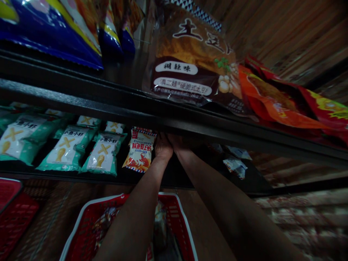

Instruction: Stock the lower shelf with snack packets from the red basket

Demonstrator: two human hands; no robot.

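Observation:
Both my arms reach under the upper shelf into the dark lower one. My left hand (163, 148) is right beside a white and red snack bag (139, 151) with a crayfish picture; whether it touches the bag I cannot tell. Close against it on the right is my right hand (177, 142). The fingers of both hands fade into shadow beneath the shelf edge, so anything they hold is hidden. Below my forearms stands a red shopping basket (176, 210) with a white rim, partly filled with packets.
Teal and white snack bags (63, 148) line the lower shelf's left side. Small pale packets (235, 165) lie at its right. The black upper shelf edge (114, 103) crosses above my hands, carrying a large brown bag (193, 65) and orange packets (277, 98). Another red basket (16, 217) is at left.

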